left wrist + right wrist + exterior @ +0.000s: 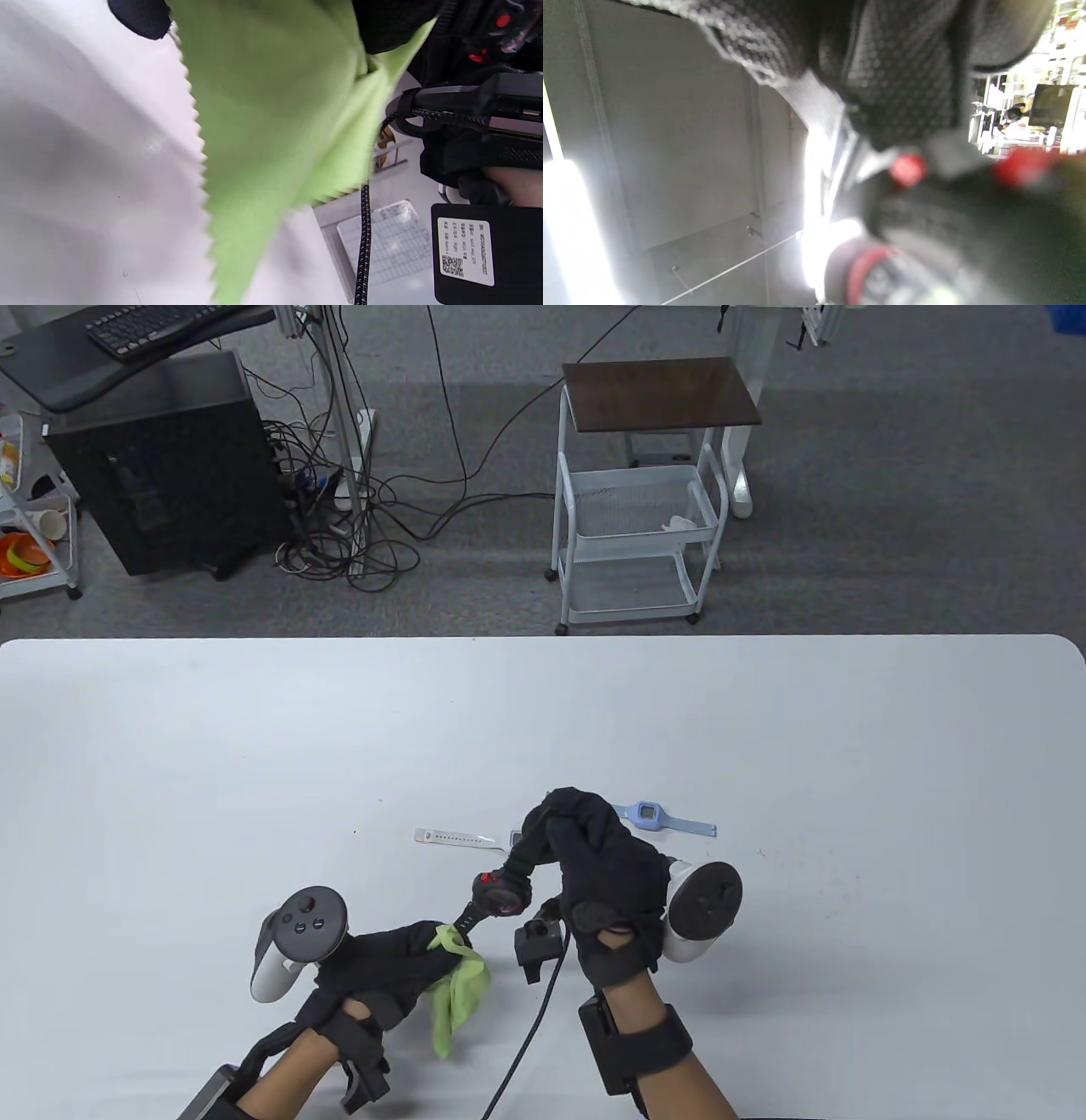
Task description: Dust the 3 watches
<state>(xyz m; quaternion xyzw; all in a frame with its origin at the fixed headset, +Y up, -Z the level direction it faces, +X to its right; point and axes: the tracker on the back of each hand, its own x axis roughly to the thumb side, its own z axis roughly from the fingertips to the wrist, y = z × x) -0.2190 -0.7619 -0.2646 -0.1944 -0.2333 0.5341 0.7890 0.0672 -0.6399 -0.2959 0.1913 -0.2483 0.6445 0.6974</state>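
A black watch with red buttons (501, 895) hangs above the table, and my right hand (585, 848) holds its upper strap with curled fingers. My left hand (399, 959) pinches a green cloth (458, 988) around the watch's lower strap end. In the left wrist view the green cloth (275, 127) fills the middle, with the black watch (488, 38) at the top right. The right wrist view shows the black watch (925, 220) blurred and close. A white watch (454, 837) lies flat on the table, partly hidden behind my right hand. A light blue watch (653, 817) lies to its right.
The white table (254, 772) spreads wide to the left, right and back of the hands. A black cable (530, 1027) runs from the right wrist toward the front edge. Beyond the far edge stand a white cart (640, 517) and a black computer tower (170, 466).
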